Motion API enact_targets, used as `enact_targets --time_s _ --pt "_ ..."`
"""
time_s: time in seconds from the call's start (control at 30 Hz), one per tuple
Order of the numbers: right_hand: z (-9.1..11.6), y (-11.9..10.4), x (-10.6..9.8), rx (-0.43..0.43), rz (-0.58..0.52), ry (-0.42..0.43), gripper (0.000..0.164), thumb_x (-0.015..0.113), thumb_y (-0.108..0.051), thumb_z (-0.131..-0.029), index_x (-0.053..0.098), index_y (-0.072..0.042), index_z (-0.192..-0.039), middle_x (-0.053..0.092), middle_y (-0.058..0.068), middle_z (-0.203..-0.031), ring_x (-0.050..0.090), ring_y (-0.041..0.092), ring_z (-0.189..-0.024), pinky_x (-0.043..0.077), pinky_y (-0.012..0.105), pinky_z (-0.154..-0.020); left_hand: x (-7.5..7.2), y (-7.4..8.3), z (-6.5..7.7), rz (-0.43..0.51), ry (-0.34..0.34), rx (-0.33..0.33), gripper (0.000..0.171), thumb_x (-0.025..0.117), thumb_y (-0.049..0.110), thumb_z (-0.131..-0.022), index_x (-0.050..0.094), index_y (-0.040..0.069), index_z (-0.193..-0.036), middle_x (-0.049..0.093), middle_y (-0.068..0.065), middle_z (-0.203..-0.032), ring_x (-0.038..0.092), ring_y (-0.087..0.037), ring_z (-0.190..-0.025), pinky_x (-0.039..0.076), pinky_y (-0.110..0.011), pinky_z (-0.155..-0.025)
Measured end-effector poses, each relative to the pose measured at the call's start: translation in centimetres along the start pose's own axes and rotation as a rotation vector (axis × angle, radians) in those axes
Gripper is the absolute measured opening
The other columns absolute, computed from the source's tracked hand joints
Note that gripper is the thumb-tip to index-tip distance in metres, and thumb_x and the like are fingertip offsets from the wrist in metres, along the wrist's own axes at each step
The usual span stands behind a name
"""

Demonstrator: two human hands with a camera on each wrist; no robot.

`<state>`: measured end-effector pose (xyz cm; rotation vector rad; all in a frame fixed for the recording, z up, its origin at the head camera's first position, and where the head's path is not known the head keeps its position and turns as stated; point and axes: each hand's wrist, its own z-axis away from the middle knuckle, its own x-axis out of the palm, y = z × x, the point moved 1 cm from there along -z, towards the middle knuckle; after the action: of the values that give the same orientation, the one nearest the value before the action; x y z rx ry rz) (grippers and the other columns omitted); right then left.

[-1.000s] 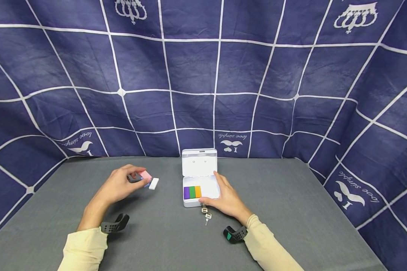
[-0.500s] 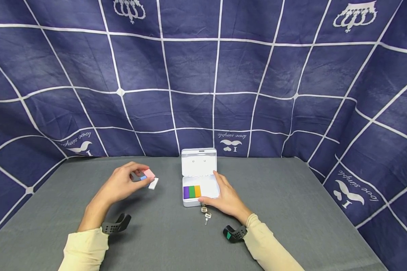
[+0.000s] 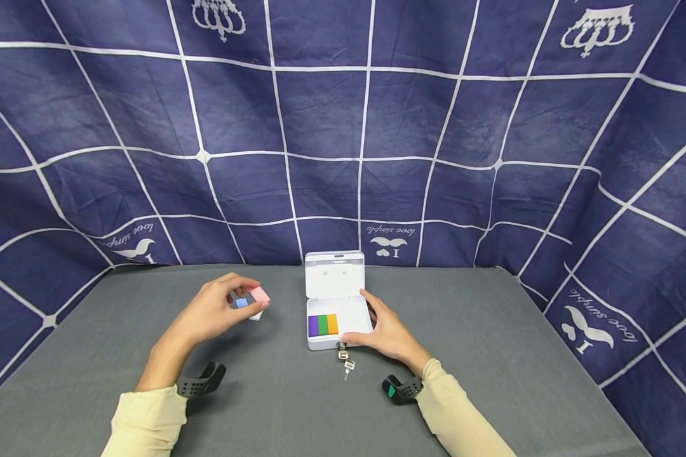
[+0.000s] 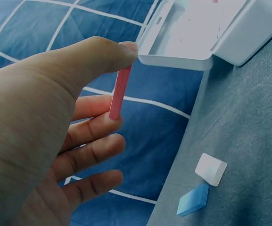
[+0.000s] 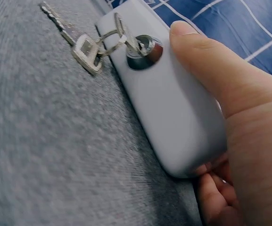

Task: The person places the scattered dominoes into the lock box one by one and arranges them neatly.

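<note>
My left hand (image 3: 208, 314) pinches a thin pink block (image 3: 260, 294) between thumb and fingertips, above the table at the left; in the left wrist view the block stands edge-on. Beneath this hand lie a blue block (image 4: 193, 199) and a white block (image 4: 211, 168), partly covered by it in the head view. My right hand (image 3: 393, 333) grips the front right corner of a white metal lockbox (image 3: 354, 311), thumb at the front rim, fingers round the side. Its lid (image 3: 335, 274) stands raised. Purple (image 3: 312, 326), green (image 3: 322, 325) and orange (image 3: 332, 324) blocks sit side by side inside, at the front left.
A key ring with keys (image 5: 86, 52) hangs from the lock (image 5: 147, 56) on the box's front, one key lying on the grey cloth-covered table (image 3: 297, 406). A blue curtain with white grid lines (image 3: 326, 127) rises behind the table and on both sides.
My left hand has moved right with the pink block, uncovering more of the blue block and overlapping the white one. My right thumb has slid slightly right along the front rim.
</note>
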<state>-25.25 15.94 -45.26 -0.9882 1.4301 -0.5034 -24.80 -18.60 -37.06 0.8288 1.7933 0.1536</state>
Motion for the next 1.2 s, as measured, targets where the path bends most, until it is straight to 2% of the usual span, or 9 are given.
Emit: enact_targets --time_s 0.13,0.3,0.4,0.53,0.63,0.83,1.0,1.2 --pt "0.0 0.1 0.0 -0.001 -0.045 -0.015 0.106 0.09 -0.042 -0.071 0.033 -0.015 -0.156 0.041 0.014 -0.157 0.055 0.029 -0.134 0.045 0.045 -0.111 0.3 0.4 0.0 -0.005 -0.008 0.008 0.041 0.081 0.036 -0.082 0.073 0.011 -0.114 0.066 0.003 -0.091 0.057 -0.011 -0.079 0.048 -0.025 -0.071" --pt "-0.1 0.2 -0.1 -0.003 -0.012 -0.01 0.105 0.089 -0.046 -0.071 0.034 -0.018 -0.156 0.041 0.014 -0.157 0.055 0.03 -0.134 0.045 0.046 -0.111 0.8 1.0 -0.1 0.007 -0.016 0.025 0.042 0.081 0.035 -0.082 0.072 0.011 -0.115 0.068 0.0 -0.095 0.061 -0.017 -0.085 0.05 -0.031 -0.075" --pt "0.0 0.3 -0.1 -0.008 -0.004 -0.007 0.104 0.089 -0.046 -0.071 0.034 -0.018 -0.155 0.042 0.015 -0.156 0.056 0.031 -0.132 0.046 0.047 -0.11 1.2 1.5 -0.2 0.018 -0.028 0.039 0.042 0.081 0.035 -0.082 0.072 0.011 -0.115 0.069 -0.001 -0.097 0.061 -0.015 -0.086 0.051 -0.034 -0.076" --pt "0.0 0.2 -0.1 -0.021 0.004 -0.004 0.104 0.089 -0.046 -0.071 0.035 -0.016 -0.155 0.044 0.015 -0.154 0.058 0.03 -0.13 0.047 0.047 -0.109 1.8 2.0 -0.4 0.02 -0.045 0.069 0.041 0.08 0.035 -0.083 0.073 0.01 -0.115 0.068 -0.001 -0.096 0.058 -0.011 -0.083 0.05 -0.03 -0.073" --pt "0.0 0.3 -0.1 -0.013 0.013 0.001 0.104 0.089 -0.047 -0.07 0.035 -0.019 -0.155 0.045 0.013 -0.154 0.058 0.026 -0.13 0.047 0.045 -0.109 2.3 2.3 -0.5 0.024 -0.047 0.09 0.04 0.08 0.035 -0.084 0.073 0.01 -0.115 0.068 0.0 -0.097 0.059 -0.012 -0.084 0.05 -0.029 -0.074" --pt "0.0 0.4 -0.2 -0.02 0.033 0.02 0.104 0.089 -0.05 -0.069 0.036 -0.021 -0.155 0.048 0.01 -0.15 0.059 0.023 -0.127 0.048 0.044 -0.107 2.8 3.0 -0.8 0.045 -0.065 0.128 0.038 0.078 0.033 -0.086 0.073 0.011 -0.116 0.068 0.002 -0.101 0.062 -0.014 -0.09 0.052 -0.036 -0.078" --pt "-0.1 0.5 -0.2 -0.033 0.034 0.026 0.103 0.089 -0.05 -0.069 0.037 -0.021 -0.154 0.049 0.011 -0.149 0.06 0.024 -0.126 0.048 0.045 -0.107 3.0 3.6 -1.1 0.055 -0.077 0.135 0.038 0.078 0.034 -0.086 0.072 0.012 -0.117 0.068 0.003 -0.101 0.062 -0.013 -0.09 0.051 -0.031 -0.074" --pt "-0.1 0.4 0.0 -0.036 0.027 0.028 0.104 0.089 -0.049 -0.069 0.038 -0.019 -0.154 0.05 0.012 -0.148 0.06 0.025 -0.126 0.049 0.044 -0.107 3.6 4.2 -1.4 0.056 -0.094 0.13 0.039 0.077 0.033 -0.086 0.071 0.011 -0.118 0.068 -0.003 -0.102 0.06 -0.013 -0.087 0.049 -0.027 -0.072"
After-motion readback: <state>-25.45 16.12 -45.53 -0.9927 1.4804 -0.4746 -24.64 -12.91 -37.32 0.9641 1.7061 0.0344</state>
